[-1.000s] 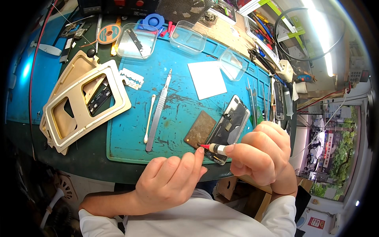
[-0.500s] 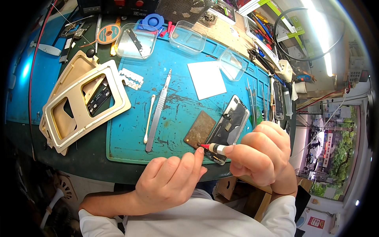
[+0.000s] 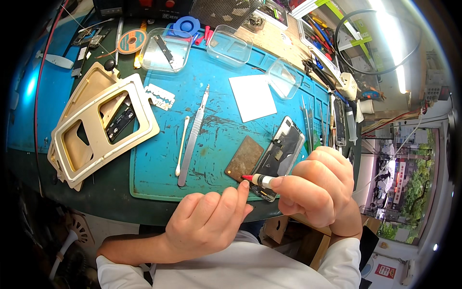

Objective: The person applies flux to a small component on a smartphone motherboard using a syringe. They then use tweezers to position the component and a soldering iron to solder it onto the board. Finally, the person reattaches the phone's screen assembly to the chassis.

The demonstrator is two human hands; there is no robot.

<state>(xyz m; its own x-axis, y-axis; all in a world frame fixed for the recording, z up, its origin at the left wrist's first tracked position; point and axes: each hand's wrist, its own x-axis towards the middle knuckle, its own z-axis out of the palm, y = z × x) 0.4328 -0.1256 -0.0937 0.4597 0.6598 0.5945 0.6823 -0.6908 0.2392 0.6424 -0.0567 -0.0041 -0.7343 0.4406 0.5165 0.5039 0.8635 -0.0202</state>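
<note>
My right hand (image 3: pixel 317 188) is closed around a tube-like dispenser (image 3: pixel 262 181) with a red tip, held low over the lower end of a phone screen assembly (image 3: pixel 282 144), beside a brown metal plate (image 3: pixel 244 159). My left hand (image 3: pixel 209 216) has curled fingers, the index fingertip right by the red tip; whatever they grip is hidden. All this is on a blue mat (image 3: pixel 168 135), where a scalpel (image 3: pixel 193 139), a cotton swab (image 3: pixel 182 149) and a white square pad (image 3: pixel 251 96) lie to the left of and above the screen.
Beige metal molds (image 3: pixel 139 125) lie at left with a razor blade (image 3: pixel 161 96). Clear plastic boxes (image 3: pixel 228 45), a solder wick spool (image 3: pixel 132 41) and a mesh basket (image 3: pixel 224 10) line the back. Tweezers (image 3: pixel 308 123), a syringe (image 3: pixel 351 123) and other tools crowd the right.
</note>
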